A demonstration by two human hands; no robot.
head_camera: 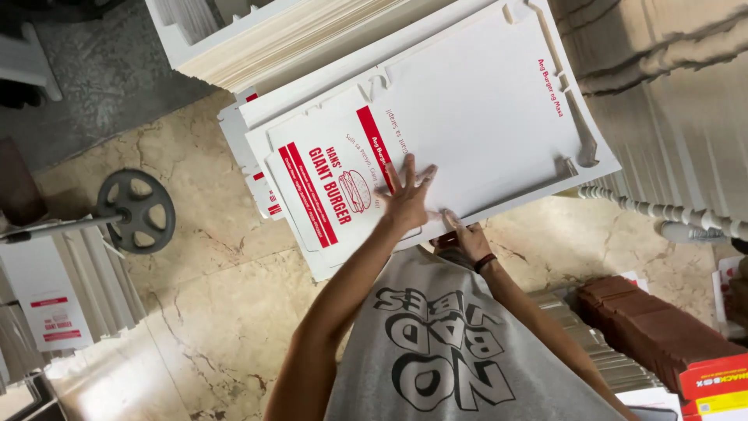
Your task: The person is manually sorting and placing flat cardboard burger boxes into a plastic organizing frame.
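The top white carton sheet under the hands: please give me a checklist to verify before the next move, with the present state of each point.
1. Left hand flat on the top carton sheet, fingers spread: ok.
2. Right hand at the sheet's near edge: ok.
3. Firm grip by the right hand: cannot tell, fingers partly hidden.
4. Top sheet squared with the stack of printed sheets: not ok, edges fan out.
5. Only one sheet taken: cannot tell.

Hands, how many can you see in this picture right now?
2. The left hand lies flat, fingers spread, on the top white die-cut carton sheet. The right hand grips that sheet's near edge, partly hidden under it. No other hands show.
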